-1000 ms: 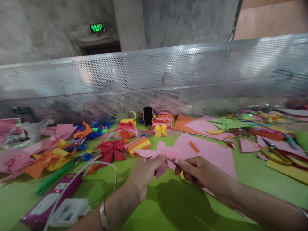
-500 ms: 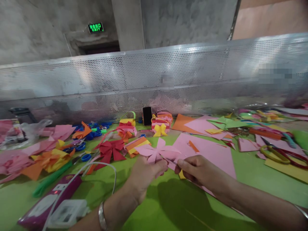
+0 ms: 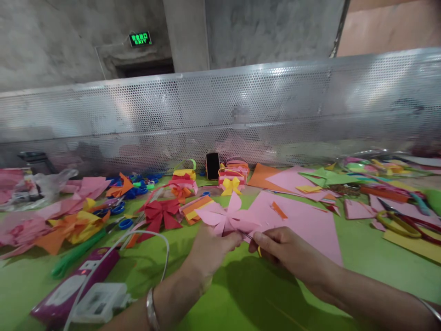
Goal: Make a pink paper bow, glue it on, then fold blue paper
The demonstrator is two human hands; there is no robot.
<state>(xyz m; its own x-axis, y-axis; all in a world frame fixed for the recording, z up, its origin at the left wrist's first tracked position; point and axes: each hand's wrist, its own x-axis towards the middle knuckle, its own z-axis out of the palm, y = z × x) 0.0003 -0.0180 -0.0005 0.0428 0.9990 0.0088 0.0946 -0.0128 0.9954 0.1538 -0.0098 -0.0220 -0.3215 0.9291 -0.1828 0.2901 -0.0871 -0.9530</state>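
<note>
My left hand point(image 3: 211, 250) is closed on a pink folded paper bow point(image 3: 225, 219), holding it up just above the green table point(image 3: 241, 294). My right hand point(image 3: 287, 252) is closed in a pinch close beside the bow's right side, gripping a thin dark tool with a bit of yellow point(image 3: 257, 243) showing under the fingers; I cannot make out what the tool is. A large pink paper sheet point(image 3: 303, 225) lies flat behind my right hand. A metal bracelet point(image 3: 150, 308) sits on my left wrist.
Finished paper bows, red point(image 3: 159, 214) and yellow point(image 3: 230, 185), striped paper boxes point(image 3: 234, 172) and a phone point(image 3: 212, 165) stand before the perforated metal screen point(image 3: 220, 115). Paper scraps and blue scissors point(image 3: 117, 209) lie left; yellow-handled scissors point(image 3: 396, 220) right. A purple device with white cable point(image 3: 74, 285) lies near left.
The pink bow has been turned and raised a little in my left hand, its upper wing now pointing up. My right hand stays pinched at its right side.
</note>
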